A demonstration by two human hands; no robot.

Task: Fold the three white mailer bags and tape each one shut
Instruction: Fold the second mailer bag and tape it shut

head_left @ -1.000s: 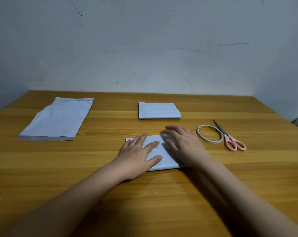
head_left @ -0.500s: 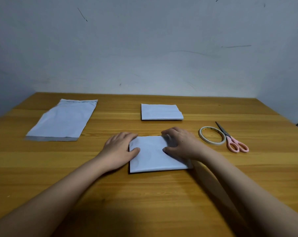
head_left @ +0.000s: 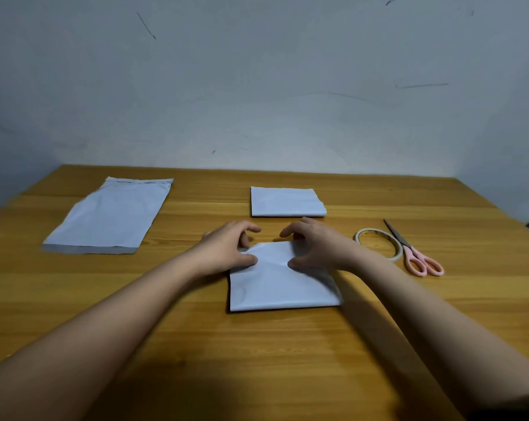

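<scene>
Though thin, limp and slick by the look, the mailer bag (head_left: 283, 278) at table centre keeps its fold. Left hand (head_left: 226, 253) and right hand (head_left: 316, 246) pinch its 12 o'clock corners, the best hold.

Dim cool light, soft arm shadows on table (head_left: 287, 360), wide-angle edge bending

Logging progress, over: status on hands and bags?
Left hand and right hand pinch near bag's far edge. Second bag folded; third bag flat. Nothing in the way.
</scene>
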